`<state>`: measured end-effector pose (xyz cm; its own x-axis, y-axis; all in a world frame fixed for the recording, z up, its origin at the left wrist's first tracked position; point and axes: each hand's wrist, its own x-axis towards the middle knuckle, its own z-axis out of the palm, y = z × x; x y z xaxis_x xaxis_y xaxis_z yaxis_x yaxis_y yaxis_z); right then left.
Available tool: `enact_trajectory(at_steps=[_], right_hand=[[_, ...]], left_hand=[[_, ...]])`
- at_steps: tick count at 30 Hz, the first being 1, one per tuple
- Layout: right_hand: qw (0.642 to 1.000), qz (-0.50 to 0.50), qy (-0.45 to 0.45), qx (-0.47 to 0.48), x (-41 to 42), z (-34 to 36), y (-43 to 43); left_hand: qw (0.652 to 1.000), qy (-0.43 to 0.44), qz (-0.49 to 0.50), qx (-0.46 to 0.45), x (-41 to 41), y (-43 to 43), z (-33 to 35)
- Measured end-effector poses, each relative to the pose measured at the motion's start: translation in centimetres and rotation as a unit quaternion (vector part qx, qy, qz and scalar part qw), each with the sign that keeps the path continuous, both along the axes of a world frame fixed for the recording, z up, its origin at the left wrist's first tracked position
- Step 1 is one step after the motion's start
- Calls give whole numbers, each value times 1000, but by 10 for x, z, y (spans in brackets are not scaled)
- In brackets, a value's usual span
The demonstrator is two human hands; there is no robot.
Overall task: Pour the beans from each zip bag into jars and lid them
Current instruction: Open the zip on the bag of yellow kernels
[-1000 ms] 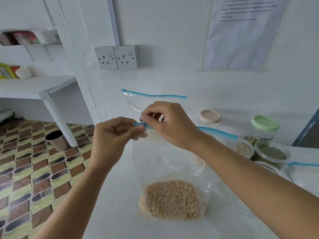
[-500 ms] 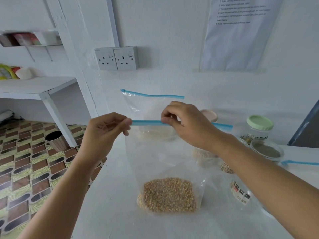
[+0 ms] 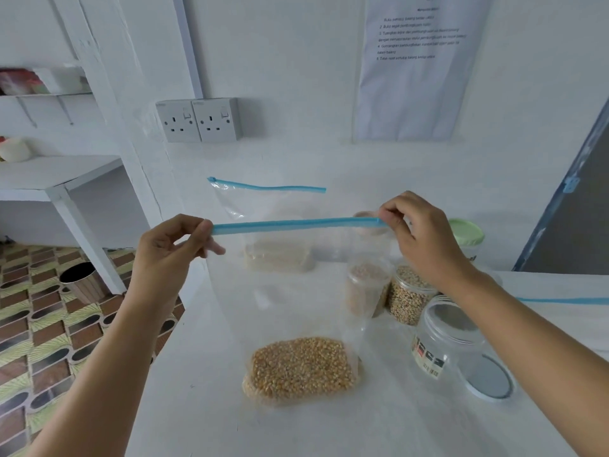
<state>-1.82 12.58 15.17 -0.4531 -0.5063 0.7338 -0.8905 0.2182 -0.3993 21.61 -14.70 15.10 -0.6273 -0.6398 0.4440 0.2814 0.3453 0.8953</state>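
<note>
A clear zip bag [image 3: 290,301] with yellow beans [image 3: 301,369] in its bottom stands on the white counter [image 3: 204,407]. Its blue zip strip [image 3: 296,223] is stretched level between my hands. My left hand [image 3: 171,255] pinches the strip's left end. My right hand [image 3: 425,239] pinches the slider at the right end. An empty clear jar [image 3: 451,344] stands to the bag's right, under my right forearm, with a round lid [image 3: 491,379] lying beside it. Two bean-filled jars [image 3: 407,298] stand behind it.
A second zip bag [image 3: 263,225] with pale beans leans on the back wall. A green-lidded jar [image 3: 468,234] stands at the back right. Another bag's blue strip [image 3: 560,300] lies at the right. The counter's left edge drops to a tiled floor with a metal bin [image 3: 82,282].
My right hand has slid along the blue strip from beside my left hand to the bag's right end. The view has shifted, showing the empty jar and lid.
</note>
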Motion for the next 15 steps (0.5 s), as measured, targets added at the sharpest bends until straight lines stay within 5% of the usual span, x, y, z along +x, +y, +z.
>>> enact_trajectory(at_steps=[5, 9, 15], right_hand=[[999, 0, -31, -23, 10, -8, 0], [997, 10, -64, -35, 24, -16, 1], [989, -7, -148, -10, 36, -24, -12]], left_hand=[[981, -115, -152, 27, 3, -12, 15], [923, -273, -238, -131, 6, -1, 37], [864, -354, -241, -267, -18, 16, 60]])
